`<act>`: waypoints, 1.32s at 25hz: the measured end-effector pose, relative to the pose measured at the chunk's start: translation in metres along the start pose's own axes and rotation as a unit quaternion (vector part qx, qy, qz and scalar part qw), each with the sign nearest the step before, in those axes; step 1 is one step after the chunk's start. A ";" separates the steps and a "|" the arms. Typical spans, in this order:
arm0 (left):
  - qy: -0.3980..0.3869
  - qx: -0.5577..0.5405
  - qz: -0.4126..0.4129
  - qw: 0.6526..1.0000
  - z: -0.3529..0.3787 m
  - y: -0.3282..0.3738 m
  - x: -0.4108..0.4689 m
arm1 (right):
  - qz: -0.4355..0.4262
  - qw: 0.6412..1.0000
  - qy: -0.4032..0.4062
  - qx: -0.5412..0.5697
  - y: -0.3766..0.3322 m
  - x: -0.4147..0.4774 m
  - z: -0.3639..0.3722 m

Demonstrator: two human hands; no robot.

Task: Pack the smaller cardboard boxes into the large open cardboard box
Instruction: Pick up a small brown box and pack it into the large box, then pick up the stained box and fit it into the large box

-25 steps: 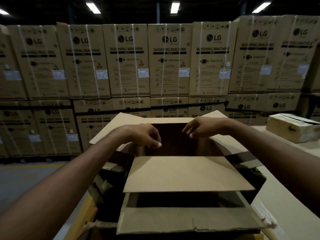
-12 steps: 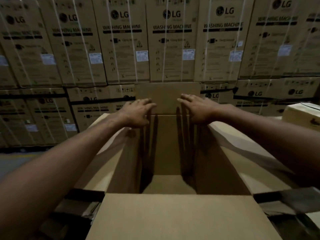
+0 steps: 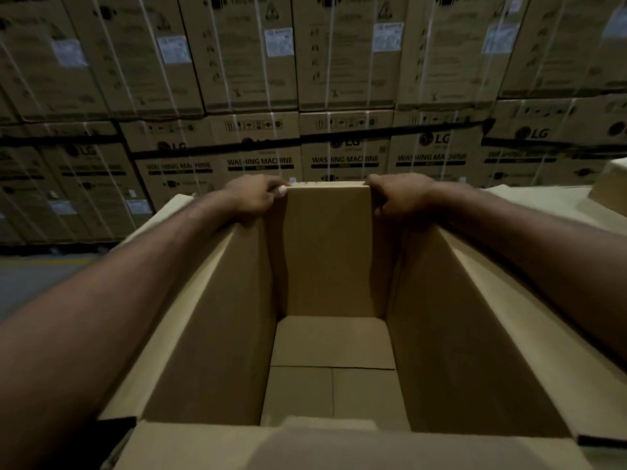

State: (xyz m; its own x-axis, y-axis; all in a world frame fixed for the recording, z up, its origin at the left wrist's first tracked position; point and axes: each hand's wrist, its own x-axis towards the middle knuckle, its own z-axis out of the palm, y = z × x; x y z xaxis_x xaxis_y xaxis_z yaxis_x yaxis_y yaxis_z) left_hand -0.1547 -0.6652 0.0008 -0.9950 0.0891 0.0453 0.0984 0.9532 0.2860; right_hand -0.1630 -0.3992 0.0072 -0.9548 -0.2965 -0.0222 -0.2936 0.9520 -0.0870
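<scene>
Filling the whole background: cartons, stacked in rows and strapped with white bands, washing-machine print showing on the lower row.

Standing open right below the camera: box, long axis running straight away from the body, side walls sloping up on either side, only its own bottom flaps showing inside. Judging from that, packing not yet begun.

Rising upright at the far end of the box: flap, near face turned toward the camera.

Peeking in at the right edge of the view: small box, only a pale corner showing, lying beyond the right forearm and well apart from both hands. No others showing.

Gripping the flap's top edge, one at each corner: left hand, fingers curling over the far side and thumb pressing the near face; right hand, curling round the opposite corner in much the same way, thumb hard to make out. Both arms stretching forward above the side walls.

Weighing the coming move: small box lying off to the right and a little ahead, so right hand being the nearer. Probably calling for letting go of the flap, swinging rightward, then lowering the load along the box's long axis.
</scene>
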 end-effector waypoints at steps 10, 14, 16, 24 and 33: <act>-0.079 0.007 -0.029 0.996 -0.016 0.004 -0.050 | 0.054 0.997 0.051 -0.007 -0.006 -0.043 -0.008; -0.062 -0.001 -0.026 0.998 -0.019 0.005 -0.102 | 0.081 0.997 0.016 -0.004 -0.010 -0.083 0.003; -0.078 -0.035 -0.027 0.996 -0.025 0.007 -0.128 | 0.108 0.993 0.037 0.010 -0.014 -0.109 0.009; 0.042 -0.112 -0.009 0.993 -0.021 0.006 -0.223 | 0.095 0.971 0.095 0.196 -0.036 -0.218 -0.006; 0.004 -0.031 -0.088 0.996 -0.008 0.041 -0.316 | 0.056 0.988 0.092 0.108 -0.041 -0.311 0.021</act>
State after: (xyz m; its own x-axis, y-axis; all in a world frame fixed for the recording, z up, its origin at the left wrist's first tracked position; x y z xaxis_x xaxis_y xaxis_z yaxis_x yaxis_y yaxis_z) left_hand 0.1636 -0.6568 0.0060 -0.9967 -0.0810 -0.0035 -0.0771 0.9338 0.3494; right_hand 0.1468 -0.3473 -0.0033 -0.9788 -0.1526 0.1365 -0.1881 0.9337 -0.3047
